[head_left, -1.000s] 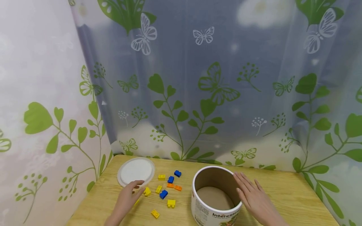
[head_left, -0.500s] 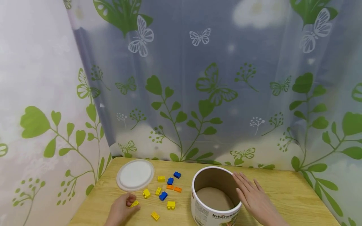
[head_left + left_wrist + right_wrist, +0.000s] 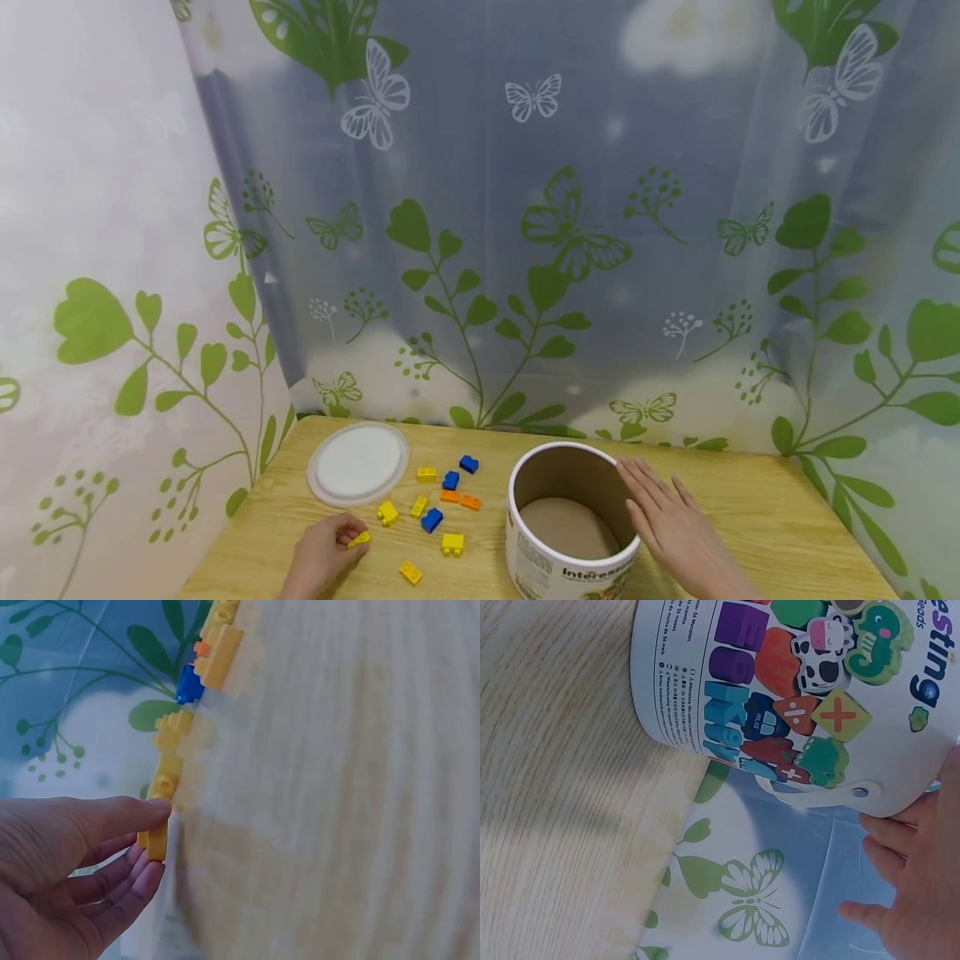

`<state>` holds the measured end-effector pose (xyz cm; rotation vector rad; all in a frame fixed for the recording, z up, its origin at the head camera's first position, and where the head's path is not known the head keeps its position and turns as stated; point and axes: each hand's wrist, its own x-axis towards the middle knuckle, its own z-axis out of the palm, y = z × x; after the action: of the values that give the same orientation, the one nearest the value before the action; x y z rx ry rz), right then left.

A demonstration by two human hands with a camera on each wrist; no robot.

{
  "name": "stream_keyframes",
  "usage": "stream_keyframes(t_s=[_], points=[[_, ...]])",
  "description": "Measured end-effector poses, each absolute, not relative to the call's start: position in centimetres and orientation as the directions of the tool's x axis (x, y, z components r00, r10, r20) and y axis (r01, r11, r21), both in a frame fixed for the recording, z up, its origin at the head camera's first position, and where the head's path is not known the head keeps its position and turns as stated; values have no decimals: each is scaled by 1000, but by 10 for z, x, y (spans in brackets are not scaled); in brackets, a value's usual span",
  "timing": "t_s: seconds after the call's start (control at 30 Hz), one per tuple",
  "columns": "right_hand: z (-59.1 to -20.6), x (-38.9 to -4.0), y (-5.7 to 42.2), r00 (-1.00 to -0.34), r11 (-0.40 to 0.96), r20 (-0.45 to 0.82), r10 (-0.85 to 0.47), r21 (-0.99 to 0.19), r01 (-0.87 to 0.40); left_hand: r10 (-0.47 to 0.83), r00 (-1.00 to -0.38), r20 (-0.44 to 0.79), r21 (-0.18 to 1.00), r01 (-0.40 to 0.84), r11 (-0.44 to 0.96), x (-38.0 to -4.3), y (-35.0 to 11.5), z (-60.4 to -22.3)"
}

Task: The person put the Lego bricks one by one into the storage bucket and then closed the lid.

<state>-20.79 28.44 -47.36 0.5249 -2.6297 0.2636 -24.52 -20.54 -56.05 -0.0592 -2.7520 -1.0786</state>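
Note:
At the front left of the table, my left hand (image 3: pixel 322 554) pinches a yellow toy brick (image 3: pixel 359 539) between thumb and fingers. The left wrist view shows this brick (image 3: pixel 156 838) on edge, thumb on top and fingertips below. To its right lie loose toy bricks: several yellow ones, such as a yellow brick (image 3: pixel 452 544), blue ones like the blue brick (image 3: pixel 432 520), and two orange bricks (image 3: pixel 471 502). My right hand (image 3: pixel 678 525) rests with straight fingers against the rim of a round white bucket (image 3: pixel 517 546). Inside, the bucket shows its bare brown bottom.
A round white lid (image 3: pixel 358 463) lies at the table's back left. The wooden table (image 3: pixel 780 525) meets a patterned curtain (image 3: pixel 480 250) at the back and left. In the right wrist view the bucket's handle (image 3: pixel 802 799) hangs on its side.
My left hand has come down and toward me from beside the lid and has taken hold of the yellow brick. The right hand stays at the bucket's rim.

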Motion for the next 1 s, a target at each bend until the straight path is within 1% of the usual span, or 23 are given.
stream_keyframes(t_s=[0.2, 0.33, 0.4, 0.63, 0.8, 1.0], points=[[-473, -207, 285, -820, 909, 474, -321, -89, -407, 0, -982, 190, 676, 131, 725, -250, -193, -540], [-473, -207, 286, -823, 910, 467, -322, -87, -405, 67, -981, 180, 683, 174, 710, -253, -181, -521], [-473, -207, 285, -828, 911, 461, -320, -91, -403, 113, -975, 190, 682, 214, 699, -254, -175, -513], [-474, -208, 285, -824, 910, 465, -324, -86, -406, 236, -943, 234, 674, 332, 660, -262, -148, -487], [-474, -208, 285, -821, 910, 469, -325, -81, -406, 315, -907, 280, 646, 420, 638, -267, -127, -470], [-474, -208, 284, -818, 910, 471, -330, -72, -409, 375, -871, 316, 607, 489, 627, -270, -107, -455]])
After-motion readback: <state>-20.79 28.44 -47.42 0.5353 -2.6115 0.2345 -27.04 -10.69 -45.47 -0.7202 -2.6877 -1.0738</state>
